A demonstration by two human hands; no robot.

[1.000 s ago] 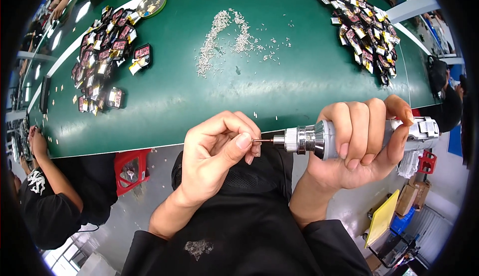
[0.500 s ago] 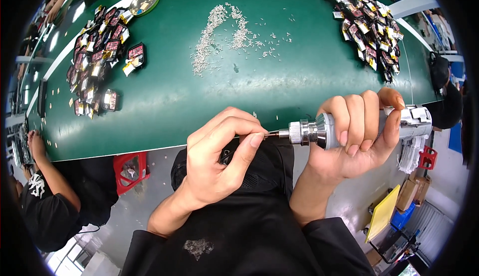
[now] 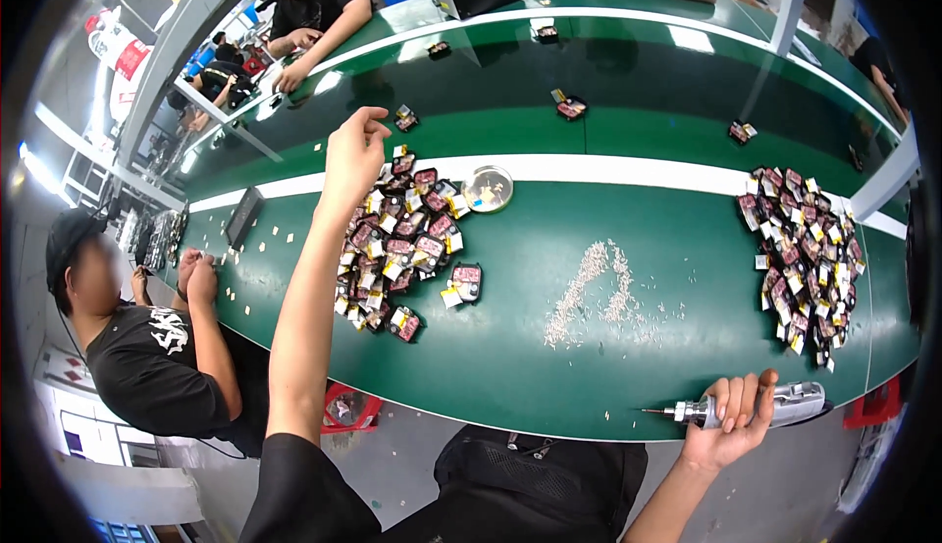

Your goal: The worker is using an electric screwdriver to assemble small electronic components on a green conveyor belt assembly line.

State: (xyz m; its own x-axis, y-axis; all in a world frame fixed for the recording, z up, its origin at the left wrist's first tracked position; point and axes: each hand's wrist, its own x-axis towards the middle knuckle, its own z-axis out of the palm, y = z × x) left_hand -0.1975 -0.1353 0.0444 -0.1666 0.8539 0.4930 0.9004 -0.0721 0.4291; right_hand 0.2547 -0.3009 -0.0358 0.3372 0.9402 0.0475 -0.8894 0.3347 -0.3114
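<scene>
My right hand is wrapped round a grey electric screwdriver at the table's front edge, its thin bit pointing left. Reaching far out to the left, my left hand is over the white strip bordering the dark belt. Its fingers are apart and bent a little, with nothing visible in them. Just past the fingertips lies a small black boxy part with a white and yellow tag. Below that hand is a heap of similar black parts, partly hidden by my forearm.
Small silver screws are spread mid-table. A round metal dish stands by the left heap; another heap of black parts lies at right. Several parts sit along the belt. A co-worker sits at left; grey posts rise above.
The view has lifted toward the belt. My left hand has left the screwdriver's bit and stretched forward and left; my right hand still grips the screwdriver.
</scene>
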